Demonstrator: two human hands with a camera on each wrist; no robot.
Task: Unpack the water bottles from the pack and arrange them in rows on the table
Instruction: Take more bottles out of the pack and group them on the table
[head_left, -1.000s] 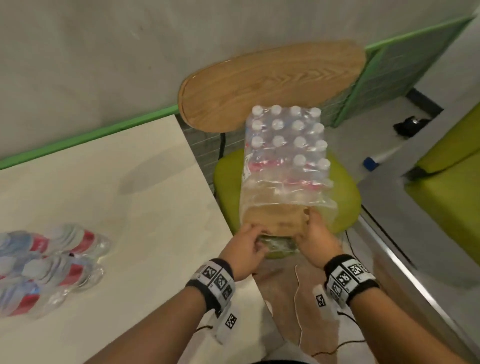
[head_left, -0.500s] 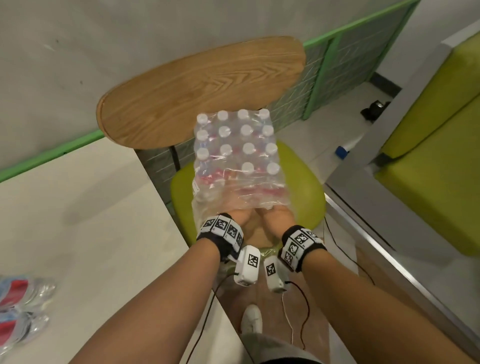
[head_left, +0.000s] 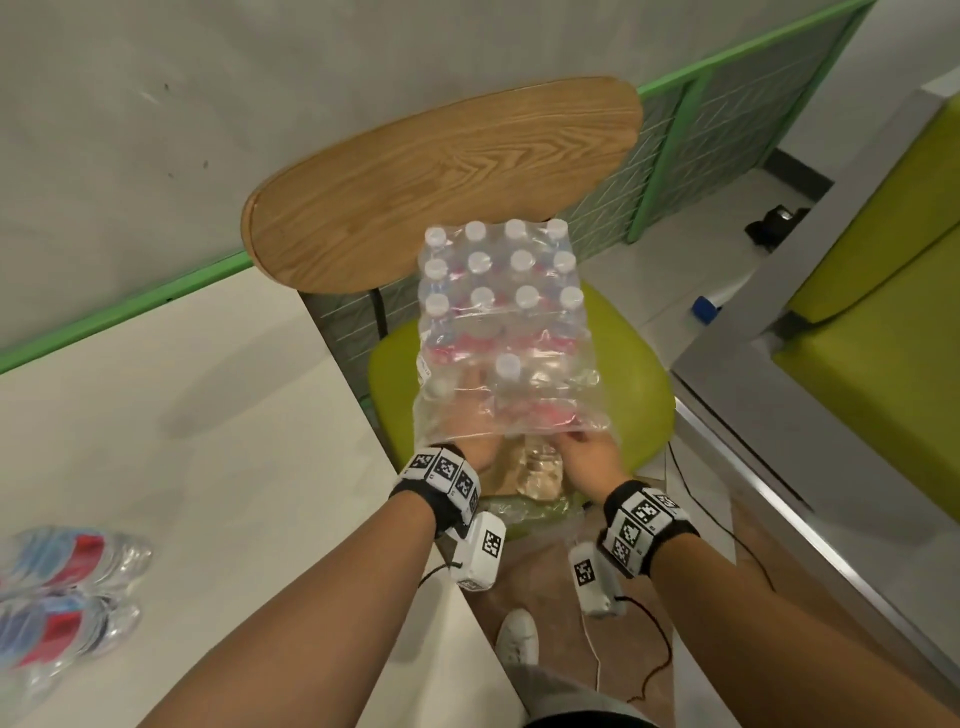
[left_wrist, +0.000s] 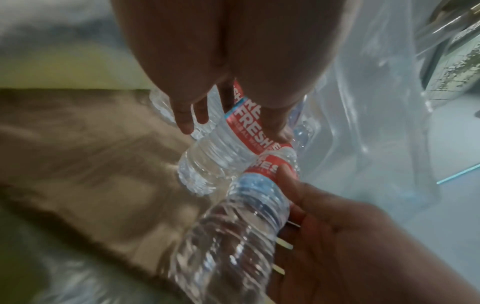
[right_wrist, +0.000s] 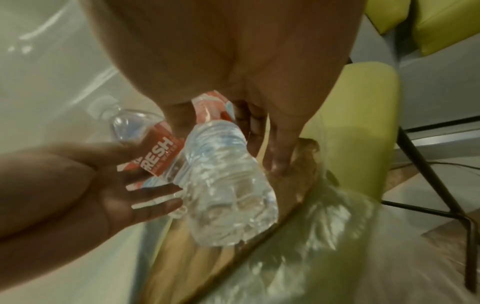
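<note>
The shrink-wrapped pack of water bottles (head_left: 501, 312) stands on a green chair seat (head_left: 636, 395), its near end torn open. My left hand (head_left: 470, 410) reaches inside the wrap and grips a red-labelled bottle (left_wrist: 223, 152) round its middle. At the opening, my right hand (head_left: 589, 460) grips a second bottle (right_wrist: 223, 185), whose base points toward me. The two bottles lie side by side and touch. In the right wrist view, the left hand (right_wrist: 103, 181) holds its bottle (right_wrist: 155, 150). Several white-capped bottles stand upright deeper in the pack.
Several bottles (head_left: 67, 587) lie on their sides at the left of the white table (head_left: 208, 415). A wooden chair back (head_left: 441, 176) rises behind the pack. A metal rail (head_left: 769, 467) and a green bench (head_left: 883, 338) are on the right. Cables trail on the floor.
The left hand has pushed deeper into the wrap. The right hand has drawn back to the opening with a bottle. The head view has shifted slightly.
</note>
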